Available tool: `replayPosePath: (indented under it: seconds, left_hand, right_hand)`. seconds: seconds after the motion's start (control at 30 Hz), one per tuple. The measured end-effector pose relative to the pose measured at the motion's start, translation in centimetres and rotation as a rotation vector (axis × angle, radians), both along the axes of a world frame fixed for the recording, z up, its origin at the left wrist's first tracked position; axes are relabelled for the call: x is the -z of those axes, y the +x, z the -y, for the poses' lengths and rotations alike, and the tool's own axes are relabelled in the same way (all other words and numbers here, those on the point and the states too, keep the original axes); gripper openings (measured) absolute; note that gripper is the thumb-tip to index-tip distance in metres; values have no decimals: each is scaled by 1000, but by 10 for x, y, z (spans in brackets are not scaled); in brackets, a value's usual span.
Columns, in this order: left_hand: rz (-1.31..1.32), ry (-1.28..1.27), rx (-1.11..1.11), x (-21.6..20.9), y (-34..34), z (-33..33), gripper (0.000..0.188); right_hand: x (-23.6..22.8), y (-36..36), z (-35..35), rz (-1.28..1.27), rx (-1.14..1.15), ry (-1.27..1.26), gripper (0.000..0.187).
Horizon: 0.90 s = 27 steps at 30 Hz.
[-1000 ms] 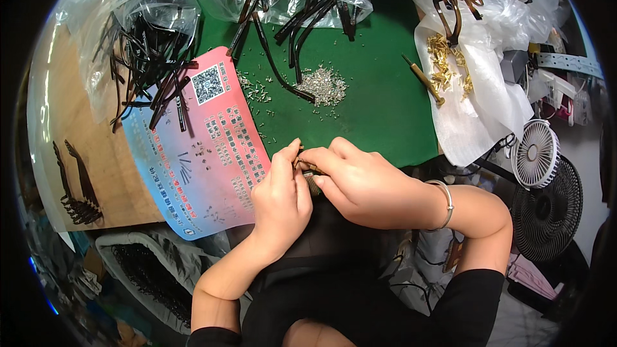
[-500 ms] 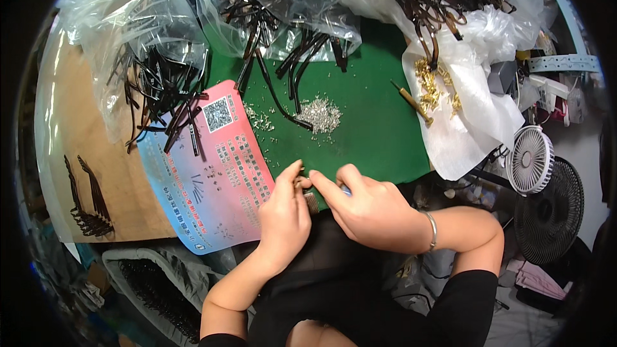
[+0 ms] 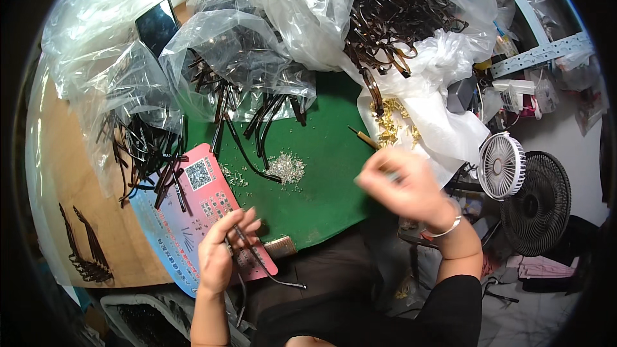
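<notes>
My left hand (image 3: 218, 254) is closed on dark eyeglass temples (image 3: 273, 276), thin curved pieces that hang from my fingers over the front edge of the table. One points right, another down. My right hand (image 3: 405, 183) is raised over the table's right side with its fingers curled, blurred by motion. A small bluish-grey spot shows within the curl; what it is I cannot make out. Beyond that hand lies a brass-coloured screwdriver (image 3: 364, 137), its thin tip pointing up and left. A pile of tiny silver screws (image 3: 286, 168) sits on the green mat (image 3: 328, 202).
More dark temples (image 3: 144, 160) lie at left beside a pink and blue printed sheet (image 3: 173, 231). Plastic bags (image 3: 225, 38) and a phone (image 3: 157, 26) are at the back. Gold-coloured small parts (image 3: 392, 122) rest on white wrapping. A white fan (image 3: 501, 166) stands at right.
My hands have come apart: the left has moved left with the temples now hanging from it, the right has lifted right toward the screwdriver. The whole view has shifted, showing the table lower.
</notes>
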State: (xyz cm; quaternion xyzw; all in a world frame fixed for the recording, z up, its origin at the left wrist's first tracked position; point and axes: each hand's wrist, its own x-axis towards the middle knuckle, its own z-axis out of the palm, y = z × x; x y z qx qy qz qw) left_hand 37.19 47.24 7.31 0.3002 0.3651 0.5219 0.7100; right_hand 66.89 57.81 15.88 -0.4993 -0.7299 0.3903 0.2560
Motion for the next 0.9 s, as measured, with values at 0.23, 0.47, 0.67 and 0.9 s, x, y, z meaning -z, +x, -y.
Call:
replayPosePath:
  seconds: [0.23,0.47,0.67,0.9]
  left_hand:
    - [41,-77,74,-19,18,-7,55]
    - [-627,-41,-78,-24,0,9,9]
    - [-1063,52,-75,-18,11,-4,9]
    - [-1396,303,-264,-10,7,1,8]
  right_hand:
    - [8,1,-61,-24,107,-1,20]
    - [22,-30,11,712,-168,303,12]
    - [26,-19,15,600,-239,89,23]
    - [27,-7,-38,763,-168,499,8]
